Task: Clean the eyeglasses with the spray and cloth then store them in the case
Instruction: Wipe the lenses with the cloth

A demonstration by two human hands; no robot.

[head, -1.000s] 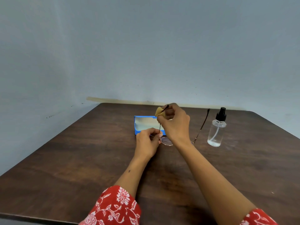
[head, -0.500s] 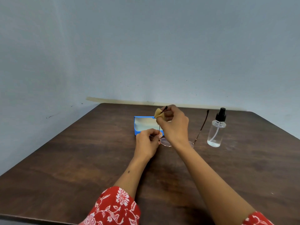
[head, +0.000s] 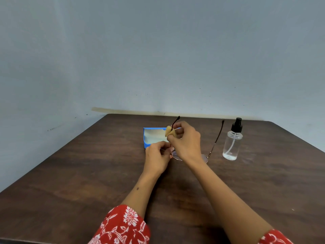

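Thin-framed eyeglasses point(head: 216, 138) sit low over the dark wooden table point(head: 88, 173) with both temples unfolded and pointing away from me. My left hand point(head: 157, 156) pinches the frame at its left end. My right hand point(head: 185, 140) pinches a small yellow cloth point(head: 169, 132) around the left temple, whose dark tip sticks up above the cloth. The lenses are mostly hidden behind my right wrist. An open blue case point(head: 145, 138) with a pale lining lies just behind my hands. A clear spray bottle point(head: 232, 143) with a black nozzle stands to the right of the glasses.
The table meets a pale blue wall at its far and left sides. Bare wood stretches to the left of the case, to the right of the bottle and in front of my forearms. Red floral sleeves show at the bottom edge.
My right hand has slid the cloth a little down the left temple, so more of the dark tip shows above it. My left hand and the bottle have stayed put.
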